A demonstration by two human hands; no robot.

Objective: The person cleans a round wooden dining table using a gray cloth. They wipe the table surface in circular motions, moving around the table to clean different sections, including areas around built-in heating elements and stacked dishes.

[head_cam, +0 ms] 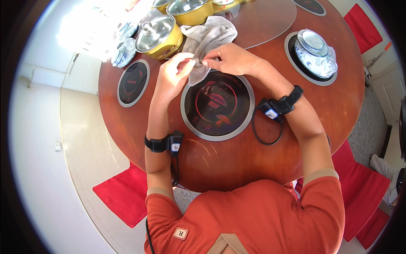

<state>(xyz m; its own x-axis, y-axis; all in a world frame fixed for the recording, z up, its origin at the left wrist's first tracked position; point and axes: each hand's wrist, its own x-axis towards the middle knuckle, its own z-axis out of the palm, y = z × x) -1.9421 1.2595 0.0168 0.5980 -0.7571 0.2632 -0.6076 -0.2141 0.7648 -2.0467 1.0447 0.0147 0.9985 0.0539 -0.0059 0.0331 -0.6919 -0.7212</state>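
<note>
A crumpled grey cloth [211, 33] lies on the round wooden table, its lower corner reaching the rim of an inset induction cooker [219, 111]. My left hand [173, 74] and my right hand [233, 58] come together above this cloth, fingertips a short gap apart. Thumb and forefinger are bent towards each other on both hands. Whether they pinch a bit of the cloth or some small thing is too fine to tell. Just beyond my left hand stands a yellow pot [165, 43] with a glass lid [155, 33].
More yellow lidded pots [192, 16] stand at the back beside a glass turntable [269, 22]. Wrapped blue-and-white tableware [315, 58] sits on a right-hand cooker, with another wrapped set [124, 52] at left. A strapped device's cable [266, 143] loops over the table. Red-covered chairs [127, 193] surround it.
</note>
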